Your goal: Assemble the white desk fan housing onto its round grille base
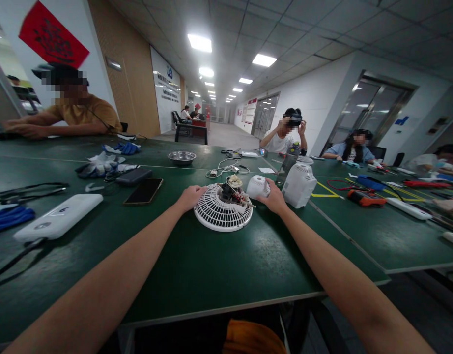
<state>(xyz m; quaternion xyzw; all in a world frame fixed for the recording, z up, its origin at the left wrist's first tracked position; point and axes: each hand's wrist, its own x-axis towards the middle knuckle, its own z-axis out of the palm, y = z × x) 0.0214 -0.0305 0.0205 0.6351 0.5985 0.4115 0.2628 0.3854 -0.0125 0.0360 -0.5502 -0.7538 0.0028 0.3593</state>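
Observation:
A round white fan grille point(222, 216) lies flat on the green table, with a dark motor and red wires point(234, 194) on its upper part. My left hand point(192, 195) touches the grille's left rim, fingers bent; what the fingertips grip is partly hidden. A small white rounded cover with vent slots point(257, 187) stands just right of the grille. My right hand point(274, 197) is closed round the cover's right side. Close beyond that hand stands a larger white plastic housing point(300, 186).
A phone point(144, 191), a white power bank point(60, 216) and gloves point(103, 164) lie to the left. Farther back are a metal bowl point(182, 157), a cable point(226, 169) and a bottle point(288, 162). A multimeter point(365, 198) lies right. Several people sit around the tables.

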